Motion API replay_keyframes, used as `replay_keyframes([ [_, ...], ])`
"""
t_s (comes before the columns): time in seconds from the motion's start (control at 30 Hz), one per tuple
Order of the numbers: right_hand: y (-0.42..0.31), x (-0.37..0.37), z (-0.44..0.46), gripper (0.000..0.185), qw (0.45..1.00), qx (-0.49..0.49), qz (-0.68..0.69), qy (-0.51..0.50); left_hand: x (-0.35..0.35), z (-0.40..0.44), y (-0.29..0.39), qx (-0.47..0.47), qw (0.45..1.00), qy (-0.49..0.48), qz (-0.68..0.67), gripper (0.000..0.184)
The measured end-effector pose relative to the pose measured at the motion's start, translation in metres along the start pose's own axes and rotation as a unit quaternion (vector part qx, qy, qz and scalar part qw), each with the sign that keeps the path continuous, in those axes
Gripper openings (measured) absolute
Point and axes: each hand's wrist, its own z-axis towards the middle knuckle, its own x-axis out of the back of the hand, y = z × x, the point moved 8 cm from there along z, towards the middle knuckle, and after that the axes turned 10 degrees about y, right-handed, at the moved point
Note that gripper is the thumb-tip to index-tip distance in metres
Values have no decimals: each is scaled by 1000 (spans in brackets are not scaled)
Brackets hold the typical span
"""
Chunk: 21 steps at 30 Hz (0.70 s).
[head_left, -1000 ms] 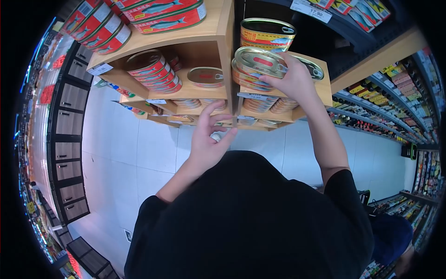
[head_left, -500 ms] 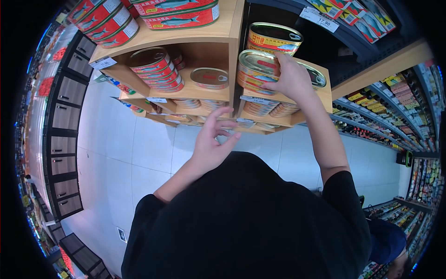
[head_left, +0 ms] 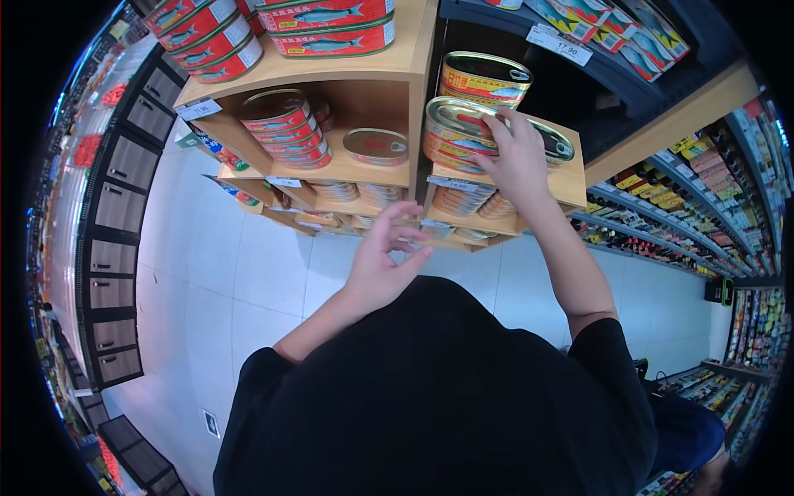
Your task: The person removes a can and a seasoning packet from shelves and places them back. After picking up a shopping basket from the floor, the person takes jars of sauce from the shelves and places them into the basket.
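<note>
My right hand (head_left: 514, 153) is at the right compartment of the wooden shelf, thumb and fingers on the right end of the top oval can (head_left: 459, 116). That can sits on a stack at the compartment's front edge. Behind it stands a stack of yellow cans (head_left: 485, 78); another can (head_left: 552, 142) is partly hidden by my hand. My left hand (head_left: 389, 252) hangs in front of the shelf, fingers spread and slightly curled, holding nothing. A single low can (head_left: 376, 146) and a stack of red cans (head_left: 289, 132) stand in the left compartment.
A wooden divider (head_left: 420, 124) separates the two compartments. Red cans (head_left: 331, 29) stand on the top board. Price tags line the edges, one (head_left: 559, 45) at the dark upper shelf. Stocked shelves (head_left: 686, 190) run along the right. A person (head_left: 691, 430) is at the lower right.
The top can has come down from a tilted position onto the stack. My right hand has shifted slightly, its fingers now looser on the can's end. My left hand has barely moved.
</note>
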Motion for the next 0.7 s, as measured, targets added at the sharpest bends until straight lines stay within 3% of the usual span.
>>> replay_keyframes([
  [0.2,0,4,-7,59,1000,19,-4,25,-27,-19,8,-21,999,-29,14,56],
  [0.37,-1,-3,-16,60,998,35,-9,48,-48,-54,-7,40,997,-67,23,57],
  [0.7,-26,7,-17,72,995,34,-86,31,-18,-75,-21,70,995,-68,-29,56],
])
